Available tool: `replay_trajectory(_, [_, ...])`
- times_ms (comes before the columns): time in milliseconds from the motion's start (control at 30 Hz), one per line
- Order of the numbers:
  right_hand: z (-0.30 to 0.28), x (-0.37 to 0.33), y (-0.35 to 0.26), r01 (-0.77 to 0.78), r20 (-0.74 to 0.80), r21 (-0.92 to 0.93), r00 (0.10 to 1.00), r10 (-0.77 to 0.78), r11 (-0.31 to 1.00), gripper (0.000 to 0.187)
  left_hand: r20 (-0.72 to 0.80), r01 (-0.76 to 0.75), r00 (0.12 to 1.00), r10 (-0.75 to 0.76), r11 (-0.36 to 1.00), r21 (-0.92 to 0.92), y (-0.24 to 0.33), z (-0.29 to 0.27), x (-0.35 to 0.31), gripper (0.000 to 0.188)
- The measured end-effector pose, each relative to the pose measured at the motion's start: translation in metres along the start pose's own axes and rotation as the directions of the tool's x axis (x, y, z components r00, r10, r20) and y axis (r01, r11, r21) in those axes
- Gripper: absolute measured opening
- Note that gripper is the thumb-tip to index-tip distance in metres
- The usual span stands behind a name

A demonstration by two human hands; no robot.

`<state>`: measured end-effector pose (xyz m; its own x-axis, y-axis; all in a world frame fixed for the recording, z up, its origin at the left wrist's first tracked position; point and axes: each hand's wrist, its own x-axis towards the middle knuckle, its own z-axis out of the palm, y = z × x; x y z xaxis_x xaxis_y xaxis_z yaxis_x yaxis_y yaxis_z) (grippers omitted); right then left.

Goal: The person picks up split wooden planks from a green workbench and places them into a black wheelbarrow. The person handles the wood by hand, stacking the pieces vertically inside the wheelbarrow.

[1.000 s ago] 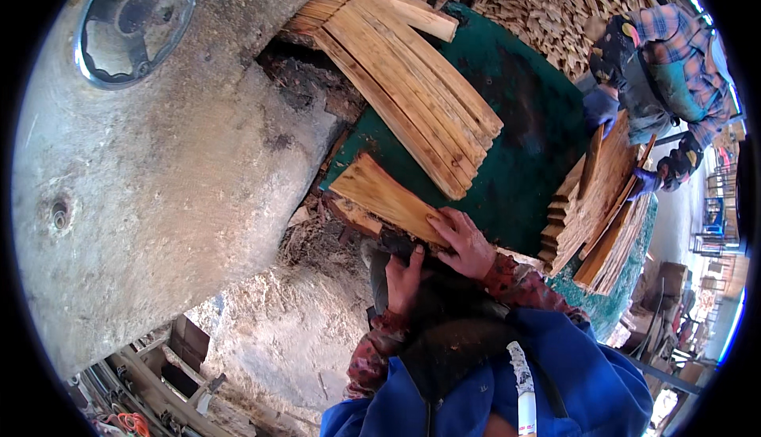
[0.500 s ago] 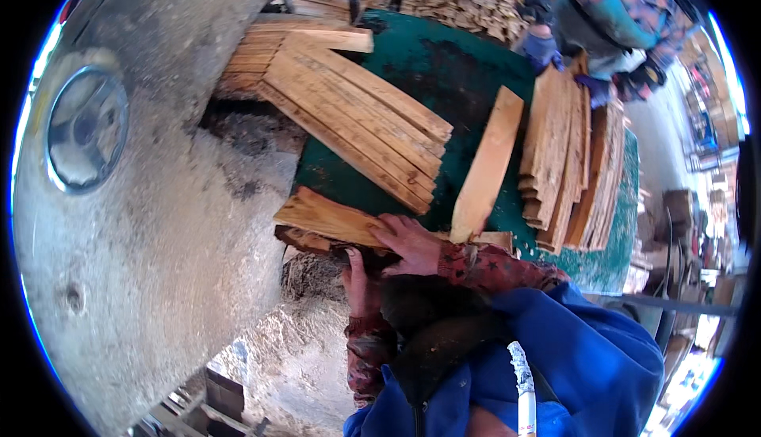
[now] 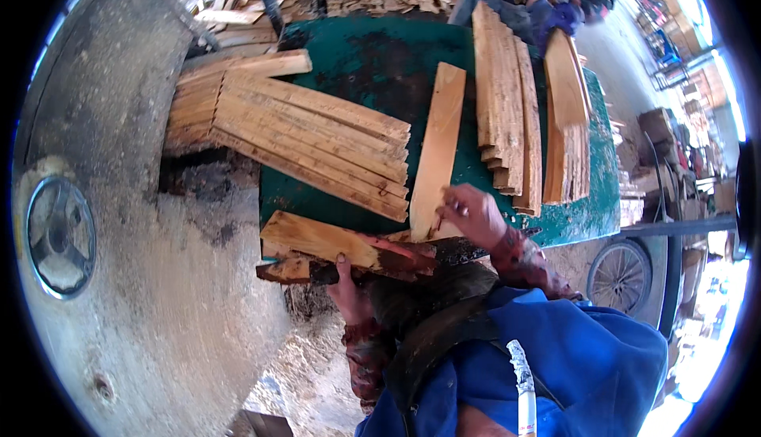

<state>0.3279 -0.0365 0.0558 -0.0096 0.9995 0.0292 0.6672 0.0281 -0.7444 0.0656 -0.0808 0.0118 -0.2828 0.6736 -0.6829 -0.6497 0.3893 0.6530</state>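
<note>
My left hand (image 3: 350, 293) grips a short bark-edged board (image 3: 317, 240) at the table's near edge, thumb up on its face and fingers hidden underneath. Another dark, rough-edged piece of wood (image 3: 287, 270) lies beneath that board. My right hand (image 3: 476, 213) is raised to the right, over the lower end of a single pale plank (image 3: 438, 143). Its fingers are curled into a pinch; what they hold, if anything, is too small to make out. Left of the plank, several long boards (image 3: 317, 137) lie side by side in a slanting row.
The green table (image 3: 361, 48) also bears stacked boards (image 3: 501, 112) on its right. At the far right, a co-worker's purple-gloved hand (image 3: 561, 21) touches another stack (image 3: 564, 132). A concrete slab with a handwheel (image 3: 59, 235) stands left. A spoked wheel (image 3: 618, 274) is below right.
My right hand has left the short board and moved right to the pale plank. My left hand stays on the board. The co-worker's hands have shifted on the right stack, and the view has turned.
</note>
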Motion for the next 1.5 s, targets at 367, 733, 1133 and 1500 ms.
replay_trajectory(367, [0.031, 0.054, 0.089, -0.388, 0.021, 0.753, 0.821, 0.571, 0.531, 0.055, 0.030, -0.045, 0.999, 0.043, 0.997, 0.061, -0.004, 0.014, -0.009, 0.065])
replay_trajectory(733, [-0.060, 0.034, 0.071, -0.290, -0.062, 0.462, 0.932, 0.357, 0.838, 0.038, -0.020, -0.132, 0.991, 0.131, 0.991, -0.008, -0.018, -0.009, 0.015, 0.055])
replay_trajectory(1133, [-0.042, -0.010, -0.082, 0.156, 0.147, 0.113, 0.974, -0.172, 0.981, 0.034, -0.196, -0.156, 0.961, 0.194, 0.969, 0.192, -0.019, -0.028, 0.018, 0.057])
replay_trajectory(1500, [0.055, -0.015, -0.076, 0.427, 0.443, -0.170, 0.838, -0.319, 0.888, 0.042, -0.191, -0.070, 0.978, 0.085, 0.994, 0.086, -0.018, -0.042, 0.001, 0.043])
